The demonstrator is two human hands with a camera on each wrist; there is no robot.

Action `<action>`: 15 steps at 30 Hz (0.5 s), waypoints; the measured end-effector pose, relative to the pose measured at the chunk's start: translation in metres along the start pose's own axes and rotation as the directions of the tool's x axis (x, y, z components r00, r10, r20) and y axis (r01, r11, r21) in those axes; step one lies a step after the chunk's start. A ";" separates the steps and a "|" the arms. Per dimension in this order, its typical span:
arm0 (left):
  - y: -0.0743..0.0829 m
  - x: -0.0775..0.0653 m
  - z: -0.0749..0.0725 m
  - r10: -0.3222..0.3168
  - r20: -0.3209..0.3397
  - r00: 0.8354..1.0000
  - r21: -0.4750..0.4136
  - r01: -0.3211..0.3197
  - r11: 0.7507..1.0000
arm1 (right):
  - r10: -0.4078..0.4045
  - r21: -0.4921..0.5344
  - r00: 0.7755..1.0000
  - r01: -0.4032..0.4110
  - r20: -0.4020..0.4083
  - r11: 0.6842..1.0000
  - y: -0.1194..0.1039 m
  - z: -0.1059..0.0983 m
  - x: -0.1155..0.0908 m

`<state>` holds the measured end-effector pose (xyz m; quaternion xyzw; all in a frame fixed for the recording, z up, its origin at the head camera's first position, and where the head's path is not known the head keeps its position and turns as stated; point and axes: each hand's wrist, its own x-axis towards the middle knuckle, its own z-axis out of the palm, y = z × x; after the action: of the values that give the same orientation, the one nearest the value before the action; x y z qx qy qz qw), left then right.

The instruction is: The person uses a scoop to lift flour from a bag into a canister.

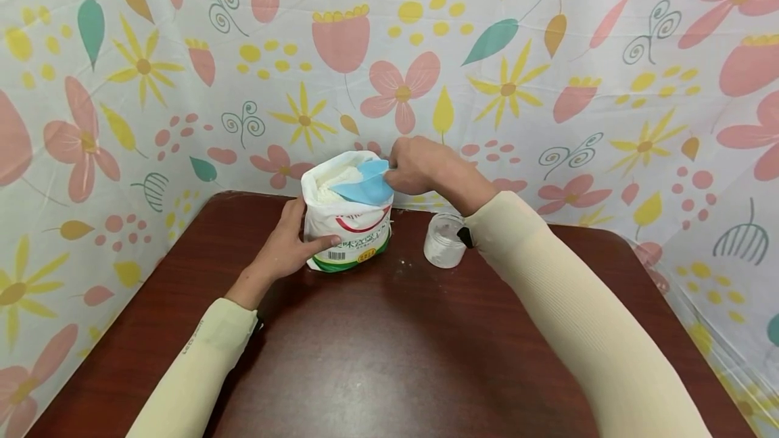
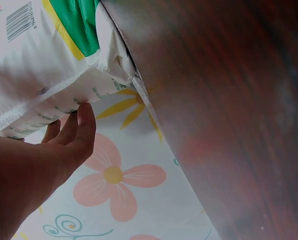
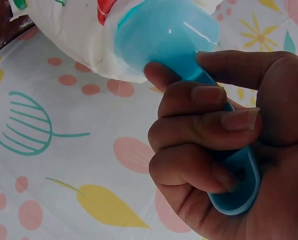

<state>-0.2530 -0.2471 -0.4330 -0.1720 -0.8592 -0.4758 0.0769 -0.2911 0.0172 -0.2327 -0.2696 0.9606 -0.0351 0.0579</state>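
Observation:
An open white flour bag (image 1: 341, 218) with green and red print stands near the back of the table, white powder (image 1: 331, 184) heaped at its mouth. My left hand (image 1: 285, 242) holds the bag's left side, thumb across the front; the left wrist view shows fingers (image 2: 84, 125) along the side panel. In my right hand (image 1: 422, 166) is a light blue scoop (image 1: 370, 188), tilted at the right of the bag's mouth, its bowl over the powder. The right wrist view shows the fingers curled round the scoop's handle (image 3: 238, 172).
A clear lidless jar (image 1: 444, 242) with whitish walls stands right of the bag, under my right forearm. White specks (image 1: 403, 262) lie on the dark wooden table (image 1: 389, 350) between them. A flower-printed curtain (image 1: 402, 39) hangs right behind the table.

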 end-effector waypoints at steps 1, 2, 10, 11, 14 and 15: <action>0.000 0.000 0.000 0.003 0.001 1.000 -0.002 -0.003 1.000 | -0.004 0.005 1.000 0.004 -0.003 1.000 0.001 0.000 0.000; 0.000 0.000 0.000 0.007 0.000 1.000 -0.005 -0.007 1.000 | -0.007 0.012 1.000 0.007 -0.006 1.000 0.001 0.001 -0.001; 0.002 0.000 0.000 0.027 -0.001 1.000 -0.009 -0.027 1.000 | 0.018 0.065 0.999 -0.015 -0.032 0.998 0.005 0.005 -0.005; 0.002 0.000 0.000 0.024 0.001 1.000 -0.007 -0.024 1.000 | 0.022 0.068 0.999 -0.019 -0.035 0.997 0.005 0.005 -0.005; 0.001 0.000 0.000 0.017 0.003 1.000 0.001 -0.017 1.000 | 0.030 0.074 0.998 -0.026 -0.049 0.997 0.006 0.007 -0.006; 0.001 0.000 0.000 0.014 0.004 1.000 0.003 -0.014 1.000 | 0.032 0.081 0.998 -0.027 -0.053 0.996 0.005 0.008 -0.007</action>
<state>-0.2523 -0.2464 -0.4322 -0.1789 -0.8589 -0.4734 0.0790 -0.2874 0.0250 -0.2404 -0.2518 0.9635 -0.0799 0.0430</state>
